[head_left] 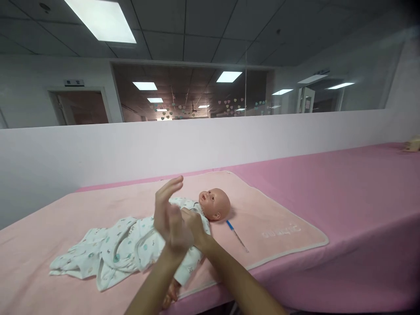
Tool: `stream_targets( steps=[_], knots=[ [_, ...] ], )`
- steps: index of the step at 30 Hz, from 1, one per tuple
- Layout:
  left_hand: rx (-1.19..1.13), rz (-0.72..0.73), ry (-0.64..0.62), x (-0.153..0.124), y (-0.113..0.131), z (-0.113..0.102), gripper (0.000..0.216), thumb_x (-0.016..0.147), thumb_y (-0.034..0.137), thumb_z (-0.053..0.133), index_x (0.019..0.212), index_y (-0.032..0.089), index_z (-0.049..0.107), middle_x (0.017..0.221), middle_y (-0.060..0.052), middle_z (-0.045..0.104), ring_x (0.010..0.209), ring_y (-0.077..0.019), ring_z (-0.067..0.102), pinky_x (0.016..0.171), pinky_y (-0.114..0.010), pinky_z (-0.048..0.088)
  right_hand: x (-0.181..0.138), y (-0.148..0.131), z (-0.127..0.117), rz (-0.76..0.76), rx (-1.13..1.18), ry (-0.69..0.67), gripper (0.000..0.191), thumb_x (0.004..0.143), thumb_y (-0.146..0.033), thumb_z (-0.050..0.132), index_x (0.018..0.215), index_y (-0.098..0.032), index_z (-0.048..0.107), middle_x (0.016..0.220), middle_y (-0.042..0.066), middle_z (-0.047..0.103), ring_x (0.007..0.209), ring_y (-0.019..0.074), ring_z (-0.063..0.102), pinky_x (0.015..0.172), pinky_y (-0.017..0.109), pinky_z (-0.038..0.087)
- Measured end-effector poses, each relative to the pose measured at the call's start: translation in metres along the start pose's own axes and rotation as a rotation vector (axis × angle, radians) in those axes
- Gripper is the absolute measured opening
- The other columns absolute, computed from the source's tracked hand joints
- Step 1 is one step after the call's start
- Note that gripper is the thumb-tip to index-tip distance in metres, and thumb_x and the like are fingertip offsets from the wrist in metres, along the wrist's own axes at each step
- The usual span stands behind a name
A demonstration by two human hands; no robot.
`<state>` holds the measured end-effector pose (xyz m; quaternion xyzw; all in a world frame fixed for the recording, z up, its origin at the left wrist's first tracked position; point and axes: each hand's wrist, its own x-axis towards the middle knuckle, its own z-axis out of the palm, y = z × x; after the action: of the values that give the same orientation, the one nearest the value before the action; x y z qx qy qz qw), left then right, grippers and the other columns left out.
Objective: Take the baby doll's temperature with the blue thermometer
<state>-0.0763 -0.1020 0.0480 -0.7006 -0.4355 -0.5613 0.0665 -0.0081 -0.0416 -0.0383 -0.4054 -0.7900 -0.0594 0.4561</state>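
A baby doll (215, 204) lies on its back, head to the right, dressed in a white garment with small coloured prints (127, 245). My left hand (169, 214) is raised over the doll's chest, its fingers stretched upward and slightly blurred. Behind it, my right hand (195, 223) rests at the doll's upper chest near the collar with its fingers curled in. Part of that hand is hidden by the left one, so what it grips, if anything, does not show. One doll hand (171, 294) sticks out of a sleeve below my left forearm.
Under the doll is a peach blanket (282, 221) with pale edging, spread on a pink-covered table (361, 188). Beside the doll's head lies a thin clear stick with a blue end (236, 235). A white wall (197, 140) with windows above runs along the back.
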Motion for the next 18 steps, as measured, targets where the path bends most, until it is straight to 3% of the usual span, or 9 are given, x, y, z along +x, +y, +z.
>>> stream_targets(
  steps=[2, 3, 5, 7, 9, 11, 15, 18],
  knots=[
    [-0.096, -0.009, 0.117, 0.01, -0.011, 0.011, 0.035, 0.09, 0.031, 0.023, 0.113, 0.019, 0.046, 0.117, -0.005, 0.05, 0.111, -0.0177, 0.043, 0.094, -0.036, 0.037, 0.0, 0.0, 0.002, 0.001, -0.021, -0.008, 0.015, 0.073, -0.014, 0.045, 0.073, -0.019, 0.06, 0.069, 0.001, 0.062, 0.056, 0.0118, 0.051, 0.053, 0.023, 0.034],
    [-0.151, -0.012, 0.12, 0.014, -0.023, 0.017, 0.031, 0.088, 0.034, 0.03, 0.104, 0.019, 0.052, 0.109, -0.004, 0.055, 0.107, -0.0176, 0.046, 0.093, -0.034, 0.037, 0.0, 0.001, 0.002, 0.002, -0.023, -0.007, 0.014, 0.072, -0.014, 0.046, 0.074, -0.019, 0.06, 0.069, 0.002, 0.063, 0.056, 0.0122, 0.052, 0.053, 0.024, 0.035],
    [-0.158, -0.125, -0.101, 0.017, -0.056, 0.029, 0.031, 0.084, 0.037, 0.036, 0.097, 0.018, 0.056, 0.102, -0.005, 0.059, 0.099, -0.019, 0.051, 0.092, -0.037, 0.038, 0.0, 0.001, 0.003, -0.015, -0.009, -0.006, 0.014, 0.071, -0.015, 0.047, 0.075, -0.019, 0.06, 0.073, 0.002, 0.063, 0.061, 0.0129, 0.054, 0.057, 0.023, 0.036],
    [-0.265, -0.325, -0.355, 0.015, -0.09, 0.037, 0.034, 0.08, 0.041, 0.039, 0.089, 0.015, 0.06, 0.093, -0.007, 0.063, 0.093, -0.0202, 0.055, 0.091, -0.038, 0.038, -0.001, 0.0, 0.003, -0.046, 0.02, -0.002, 0.016, 0.072, -0.015, 0.046, 0.076, -0.02, 0.06, 0.075, 0.001, 0.064, 0.066, 0.0131, 0.056, 0.061, 0.023, 0.038],
    [-0.313, -0.364, -0.44, 0.01, -0.114, 0.042, 0.035, 0.078, 0.04, 0.041, 0.088, 0.013, 0.062, 0.092, -0.007, 0.065, 0.092, -0.02, 0.057, 0.089, -0.036, 0.041, -0.002, -0.001, 0.002, -0.071, 0.04, 0.006, 0.018, 0.072, -0.014, 0.044, 0.078, -0.021, 0.06, 0.076, 0.0, 0.064, 0.068, 0.0128, 0.057, 0.064, 0.023, 0.038],
    [-0.354, -0.37, -0.503, 0.005, -0.122, 0.042, 0.034, 0.075, 0.039, 0.046, 0.09, 0.013, 0.063, 0.095, -0.007, 0.065, 0.094, -0.0202, 0.057, 0.089, -0.034, 0.042, -0.003, -0.001, 0.002, -0.065, 0.037, 0.018, 0.019, 0.071, -0.013, 0.044, 0.078, -0.021, 0.059, 0.075, 0.0, 0.064, 0.067, 0.0127, 0.057, 0.063, 0.023, 0.038],
    [-0.443, -0.377, -0.645, 0.0, -0.117, 0.04, 0.036, 0.071, 0.041, 0.053, 0.093, 0.014, 0.065, 0.094, -0.007, 0.066, 0.093, -0.022, 0.058, 0.087, -0.034, 0.044, -0.004, -0.005, -0.001, -0.05, 0.006, 0.002, 0.017, 0.068, -0.012, 0.043, 0.072, -0.02, 0.058, 0.07, 0.0, 0.064, 0.063, 0.0128, 0.056, 0.06, 0.023, 0.036],
    [-0.444, -0.352, -0.679, -0.001, -0.116, 0.039, 0.036, 0.066, 0.039, 0.06, 0.092, 0.015, 0.066, 0.101, -0.008, 0.064, 0.099, -0.0227, 0.055, 0.09, -0.033, 0.042, -0.006, -0.013, -0.013, -0.044, -0.025, -0.063, 0.019, 0.068, -0.012, 0.043, 0.073, -0.02, 0.059, 0.071, 0.0, 0.065, 0.062, 0.0127, 0.056, 0.057, 0.022, 0.035]
  ],
)
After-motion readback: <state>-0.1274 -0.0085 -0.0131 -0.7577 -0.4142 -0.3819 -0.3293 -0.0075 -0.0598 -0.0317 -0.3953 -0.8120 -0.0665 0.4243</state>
